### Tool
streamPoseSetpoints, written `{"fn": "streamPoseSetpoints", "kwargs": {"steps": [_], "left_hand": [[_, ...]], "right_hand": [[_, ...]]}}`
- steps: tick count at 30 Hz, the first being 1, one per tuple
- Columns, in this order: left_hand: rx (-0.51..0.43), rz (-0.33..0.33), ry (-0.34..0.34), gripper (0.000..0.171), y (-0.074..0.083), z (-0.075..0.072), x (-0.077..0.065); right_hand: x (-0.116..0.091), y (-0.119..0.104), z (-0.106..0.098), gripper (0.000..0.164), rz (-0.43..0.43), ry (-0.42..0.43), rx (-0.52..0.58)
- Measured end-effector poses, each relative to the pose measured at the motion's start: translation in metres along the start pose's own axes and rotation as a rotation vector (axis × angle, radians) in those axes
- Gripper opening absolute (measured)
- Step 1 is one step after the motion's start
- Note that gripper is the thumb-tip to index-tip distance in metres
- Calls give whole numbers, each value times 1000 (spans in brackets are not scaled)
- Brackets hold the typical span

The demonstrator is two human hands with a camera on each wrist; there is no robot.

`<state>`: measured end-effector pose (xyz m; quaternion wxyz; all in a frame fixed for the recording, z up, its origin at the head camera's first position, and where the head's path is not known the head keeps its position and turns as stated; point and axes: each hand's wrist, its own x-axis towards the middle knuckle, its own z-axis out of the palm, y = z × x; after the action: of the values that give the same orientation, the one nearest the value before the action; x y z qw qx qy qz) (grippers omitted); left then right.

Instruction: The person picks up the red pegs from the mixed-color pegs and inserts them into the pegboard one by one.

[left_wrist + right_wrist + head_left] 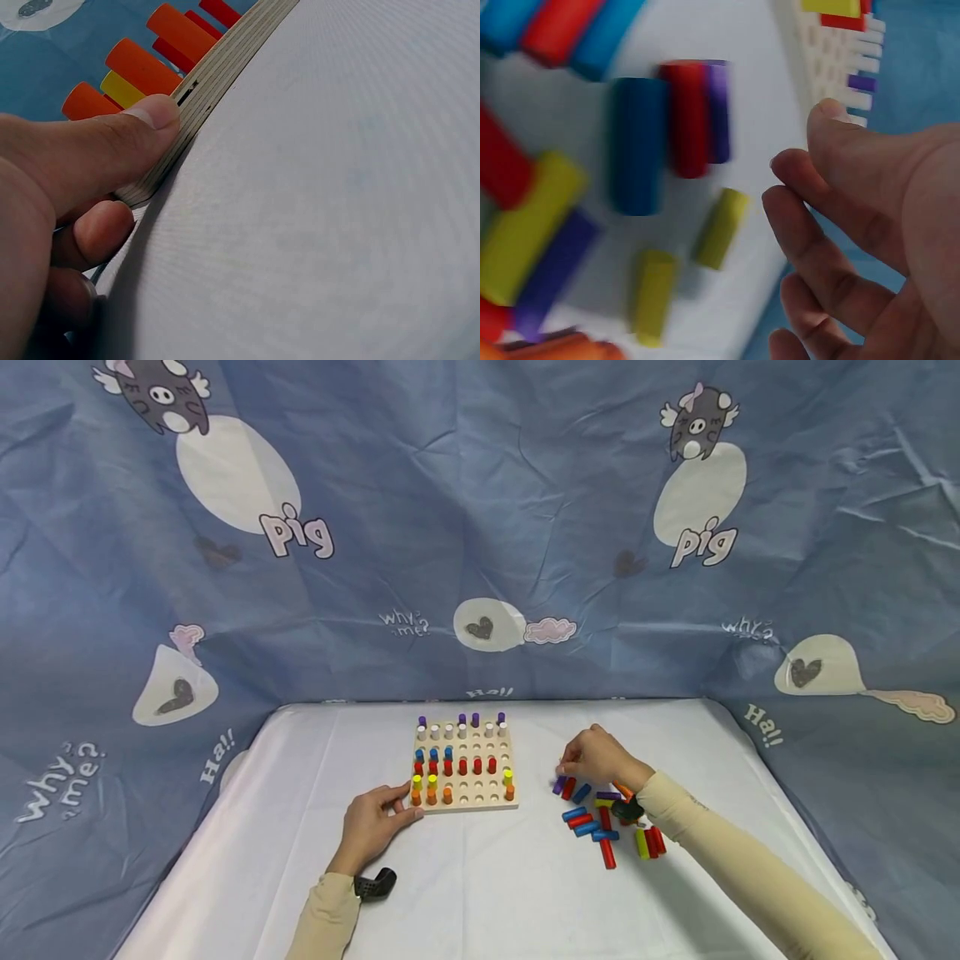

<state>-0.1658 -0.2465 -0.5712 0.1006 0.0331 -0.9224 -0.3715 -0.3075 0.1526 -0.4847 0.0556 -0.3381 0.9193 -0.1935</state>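
Note:
A pale wooden pegboard lies on the white table, with rows of orange, yellow, red, blue, white and purple pegs standing in it. My left hand holds its near left corner. In the left wrist view the thumb presses on the board's front edge, and the other fingers curl by the corner. To the right of the board, my right hand hovers over a purple peg, beside a red peg and a blue peg. Its fingers are loosely bent with nothing between them in the right wrist view.
Loose red, blue, yellow and orange pegs lie around and below the right wrist, including a blue peg resting across red ones. A yellow peg sits beside two reds. Behind the table hangs a blue printed cloth.

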Motion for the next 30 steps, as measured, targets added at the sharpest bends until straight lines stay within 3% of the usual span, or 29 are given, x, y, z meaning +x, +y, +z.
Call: {"fn": "streamPoseSetpoints", "kwargs": {"steps": [6,11,30], "left_hand": [[-4,-4,9,57,0,0,-2],[-5,10,25,56,0,1,-2],[-10,14,15,56,-1,1,0]], "right_hand": [[-19,4,17,21,58,20,-52],[-27,7,27,23,45,81,-107],[-31,5,34,32,211,148,-126]]}}
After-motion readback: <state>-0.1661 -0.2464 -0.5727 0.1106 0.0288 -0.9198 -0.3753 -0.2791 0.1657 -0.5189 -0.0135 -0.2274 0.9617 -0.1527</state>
